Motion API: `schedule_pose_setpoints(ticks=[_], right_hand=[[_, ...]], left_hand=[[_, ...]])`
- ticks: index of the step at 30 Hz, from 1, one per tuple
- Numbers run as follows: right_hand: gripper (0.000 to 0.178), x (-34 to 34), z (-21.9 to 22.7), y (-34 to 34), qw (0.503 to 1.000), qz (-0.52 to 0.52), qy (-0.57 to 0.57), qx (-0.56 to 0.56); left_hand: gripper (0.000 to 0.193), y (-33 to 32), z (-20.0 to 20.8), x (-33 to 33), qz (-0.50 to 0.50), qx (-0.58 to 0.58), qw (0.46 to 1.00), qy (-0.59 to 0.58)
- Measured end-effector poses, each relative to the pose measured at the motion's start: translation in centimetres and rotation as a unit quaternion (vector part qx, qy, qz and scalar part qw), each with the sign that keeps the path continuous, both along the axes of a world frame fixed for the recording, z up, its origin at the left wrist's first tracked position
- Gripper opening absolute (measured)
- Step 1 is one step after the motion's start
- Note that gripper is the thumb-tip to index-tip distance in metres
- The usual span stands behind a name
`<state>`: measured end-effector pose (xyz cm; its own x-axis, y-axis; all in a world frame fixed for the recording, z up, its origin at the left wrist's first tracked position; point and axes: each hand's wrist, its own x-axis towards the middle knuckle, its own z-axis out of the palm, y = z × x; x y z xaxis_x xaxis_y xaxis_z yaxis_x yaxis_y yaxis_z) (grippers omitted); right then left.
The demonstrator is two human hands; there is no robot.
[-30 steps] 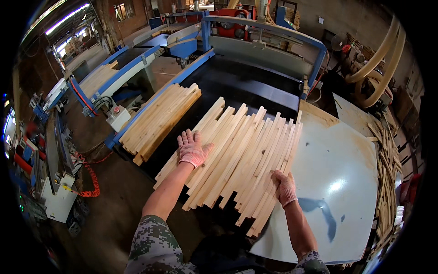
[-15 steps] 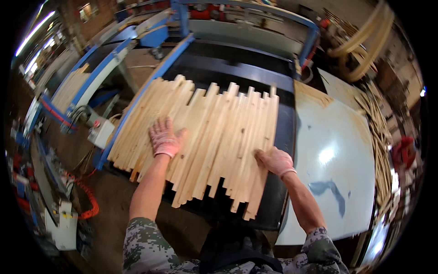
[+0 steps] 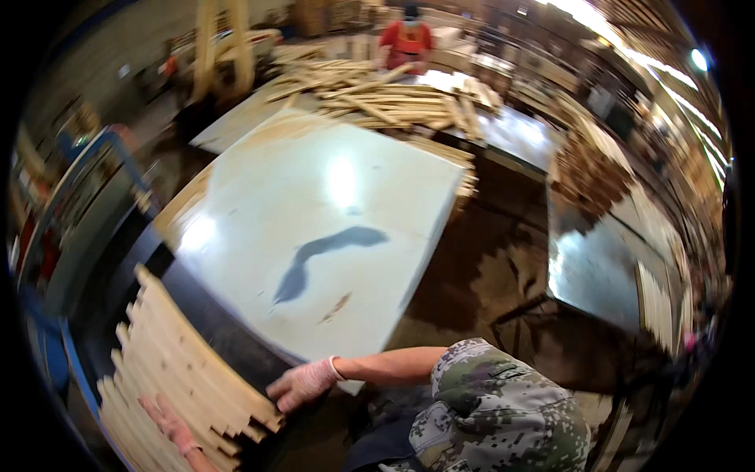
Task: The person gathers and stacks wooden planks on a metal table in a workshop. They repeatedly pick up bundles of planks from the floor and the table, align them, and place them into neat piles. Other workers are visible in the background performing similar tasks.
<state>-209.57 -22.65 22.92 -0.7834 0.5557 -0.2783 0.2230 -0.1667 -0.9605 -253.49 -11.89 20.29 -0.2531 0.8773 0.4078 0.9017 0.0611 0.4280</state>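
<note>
Pale wooden strips [image 3: 182, 358] lie side by side on a black machine bed [image 3: 206, 311] at the lower left, their ends staggered. My left hand [image 3: 169, 423], in a pinkish work glove, rests on top of the strips with its fingers spread. At the right-hand edge of the row is my right hand [image 3: 303, 384], gloved alike. Its fingers are loosely bent beside the outermost strip, with nothing visible in them. Whether they touch that strip, I cannot tell.
A glossy pale table [image 3: 259, 189] with a dark smear adjoins the bed. Behind it lies a jumbled heap of strips [image 3: 385, 102], and a person in red [image 3: 405, 43] stands beyond. Stacked brown wood [image 3: 590, 177] sits on a metal-topped table [image 3: 590, 263] at the right.
My view has swung far to the right, so the strips now appear at the lower left. The left hand stays flat on the strips; the right hand remains by their right edge, its fingers looser.
</note>
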Motion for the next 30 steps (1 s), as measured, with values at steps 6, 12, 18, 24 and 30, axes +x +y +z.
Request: schedule_pose_setpoints(ticks=[6, 12, 18, 24, 30], right_hand=[[0.064, 17.7, -2.8, -13.9, 0.971, -0.174, 0.156, -0.041], [0.067, 36.2, -7.5, -30.5, 0.842, -0.504, 0.046, -0.185], [0.033, 46.4, -15.6, -47.6, 0.641, -0.733, -0.008, -0.227], [0.019, 52.4, -16.7, -54.1, 0.409, -0.845, 0.171, -0.299], [0.016, 58.4, -22.8, -54.1, 0.302, -0.847, 0.303, -0.314]], left_hand=[[0.053, -4.8, 8.1, 31.7, -0.363, -0.137, 0.818, -0.424], [0.043, -14.4, 4.0, 58.1, -0.512, -0.279, 0.668, -0.462], [0.044, -27.0, -1.0, 78.2, -0.605, -0.559, 0.508, -0.251], [0.059, -32.5, -4.0, 90.1, -0.594, -0.686, 0.402, -0.119], [0.061, -30.5, -6.3, 102.8, -0.585, -0.699, 0.411, 0.027]])
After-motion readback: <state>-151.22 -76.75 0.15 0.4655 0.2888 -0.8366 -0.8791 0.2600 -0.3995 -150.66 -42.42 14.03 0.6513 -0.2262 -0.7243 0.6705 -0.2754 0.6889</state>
